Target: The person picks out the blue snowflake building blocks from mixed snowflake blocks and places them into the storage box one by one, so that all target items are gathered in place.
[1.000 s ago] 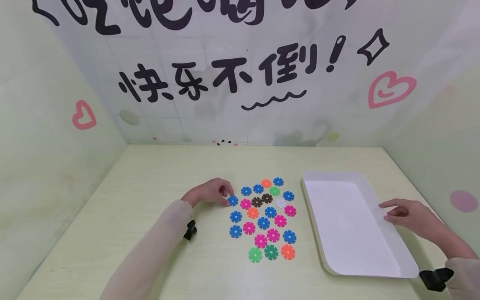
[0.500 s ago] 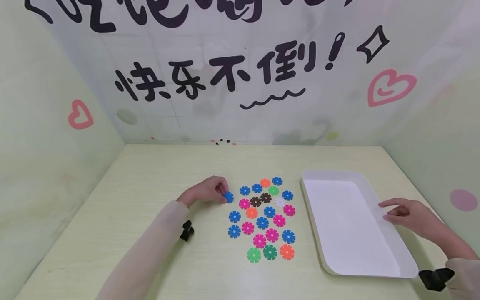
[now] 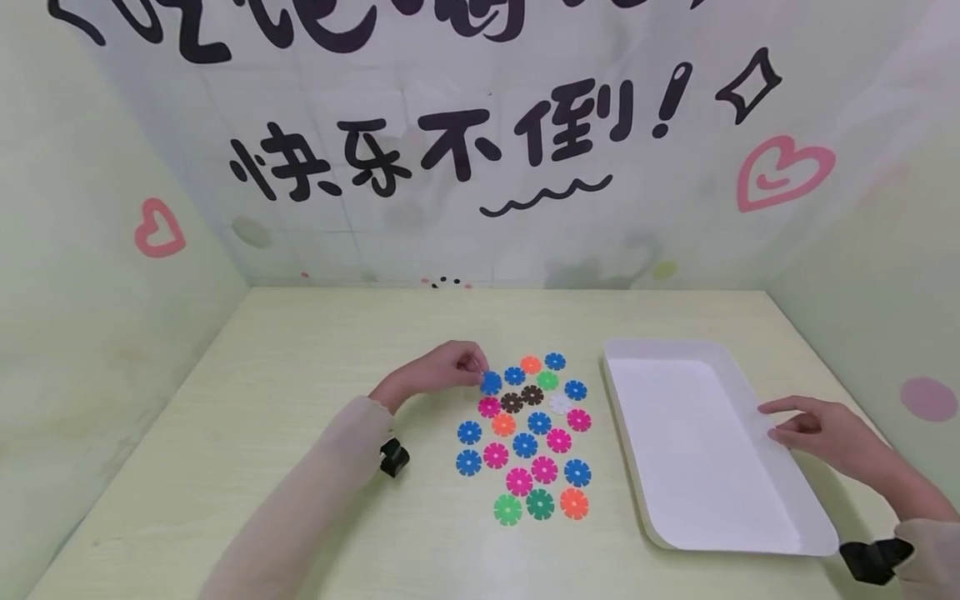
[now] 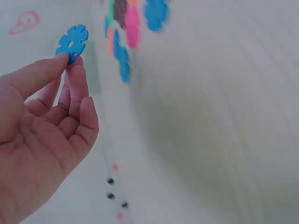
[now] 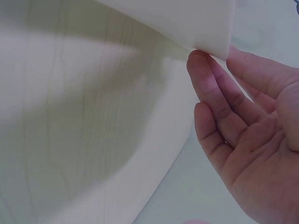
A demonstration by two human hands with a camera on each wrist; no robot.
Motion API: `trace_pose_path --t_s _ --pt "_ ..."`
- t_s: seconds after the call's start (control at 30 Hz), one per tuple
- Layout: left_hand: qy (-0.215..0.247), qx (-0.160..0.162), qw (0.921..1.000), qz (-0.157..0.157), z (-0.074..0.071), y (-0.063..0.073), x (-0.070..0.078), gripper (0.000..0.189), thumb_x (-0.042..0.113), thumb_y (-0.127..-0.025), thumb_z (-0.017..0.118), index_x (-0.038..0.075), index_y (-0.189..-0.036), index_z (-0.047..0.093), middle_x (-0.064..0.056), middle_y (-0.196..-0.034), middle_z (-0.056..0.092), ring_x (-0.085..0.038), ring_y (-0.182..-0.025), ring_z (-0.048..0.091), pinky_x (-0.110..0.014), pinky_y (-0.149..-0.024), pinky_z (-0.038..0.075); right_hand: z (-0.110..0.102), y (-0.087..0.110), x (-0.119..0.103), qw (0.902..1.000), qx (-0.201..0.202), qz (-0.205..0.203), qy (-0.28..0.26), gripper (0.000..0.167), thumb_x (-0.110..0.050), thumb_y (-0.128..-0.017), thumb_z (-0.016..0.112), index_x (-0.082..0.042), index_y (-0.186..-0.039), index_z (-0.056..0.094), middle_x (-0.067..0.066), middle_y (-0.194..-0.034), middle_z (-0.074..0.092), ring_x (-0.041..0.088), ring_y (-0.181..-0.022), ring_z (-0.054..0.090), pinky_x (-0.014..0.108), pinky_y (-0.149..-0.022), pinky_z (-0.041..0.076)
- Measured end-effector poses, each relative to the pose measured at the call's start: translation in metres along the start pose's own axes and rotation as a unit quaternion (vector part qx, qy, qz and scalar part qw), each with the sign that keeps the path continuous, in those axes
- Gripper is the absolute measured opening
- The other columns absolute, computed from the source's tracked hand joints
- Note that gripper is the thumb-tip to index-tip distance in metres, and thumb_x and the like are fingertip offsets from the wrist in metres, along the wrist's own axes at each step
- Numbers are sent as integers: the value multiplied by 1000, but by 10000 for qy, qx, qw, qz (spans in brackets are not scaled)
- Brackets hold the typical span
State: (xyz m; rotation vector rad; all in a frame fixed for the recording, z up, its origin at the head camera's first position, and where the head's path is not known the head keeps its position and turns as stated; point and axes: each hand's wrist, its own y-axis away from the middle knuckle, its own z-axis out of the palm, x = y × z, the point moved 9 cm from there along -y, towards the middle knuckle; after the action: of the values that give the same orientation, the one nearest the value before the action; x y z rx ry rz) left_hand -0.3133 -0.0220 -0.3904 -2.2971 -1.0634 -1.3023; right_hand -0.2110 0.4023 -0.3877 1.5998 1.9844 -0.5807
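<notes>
My left hand pinches a blue snowflake disc between thumb and fingertips, raised in the left wrist view. In the head view this disc overlaps the spot where another blue disc lay, at the upper left of the spread. Notched discs in pink, blue, orange, green, brown and white lie flat on the table, among them a brown disc and a dark green disc. On the right, my right hand holds the white tray by its right rim, thumb and fingertips at the edge in the right wrist view.
The shallow tray stands right of the discs on a pale wooden table. Printed walls enclose the table at the back and both sides, the back wall bearing black lettering. A black wrist strap is on the left sleeve.
My left hand has picked up the blue disc from the spread's left edge, drawn it slightly left, then moved right and up over another blue disc. The right hand stays at the tray.
</notes>
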Motion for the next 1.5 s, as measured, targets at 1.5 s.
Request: trace_pose_path --t_s 1.5 --pt "-2337 -1701 9573 19 186 -113 120 9 9 -82 68 18 -82 69 11 -78 57 -4 -75 49 -11 -63 39 -3 0 0 9997 155 187 25 29 -6 -81 68 3 -108 61 4 -76 68 1 -67 60 20 -57 48"
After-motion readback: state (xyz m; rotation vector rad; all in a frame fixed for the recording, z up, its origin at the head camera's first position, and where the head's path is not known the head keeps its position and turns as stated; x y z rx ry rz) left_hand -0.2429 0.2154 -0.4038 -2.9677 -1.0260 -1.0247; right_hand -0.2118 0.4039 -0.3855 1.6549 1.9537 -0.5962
